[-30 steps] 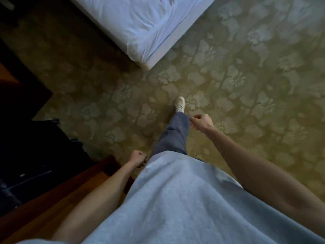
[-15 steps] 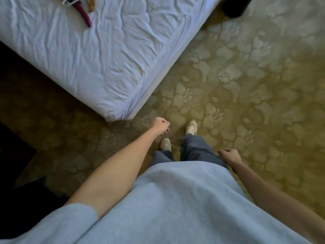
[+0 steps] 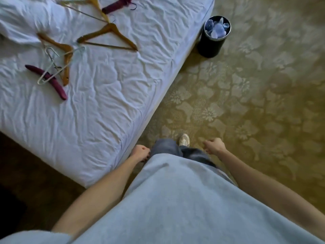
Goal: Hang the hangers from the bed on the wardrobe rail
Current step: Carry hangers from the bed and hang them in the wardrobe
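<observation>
Several hangers lie on the white bed at the upper left. A wooden hanger sits nearest the middle. Left of it, another wooden hanger lies tangled with a wire hanger and a maroon padded hanger. A further wooden hanger and a maroon hanger lie at the top edge. My left hand is curled shut beside the bed's corner, holding nothing. My right hand is loosely curled over the carpet, also with nothing in it. The wardrobe rail is out of view.
A black waste bin with crumpled plastic stands on the patterned carpet by the bed's right side. My legs and a white shoe are between my hands. Dark floor and furniture lie at the lower left.
The view has swung toward the bed, bringing the hangers and bin into sight. I have stepped closer to the bed's corner. Both arms swung as I walked; both hands hold nothing.
</observation>
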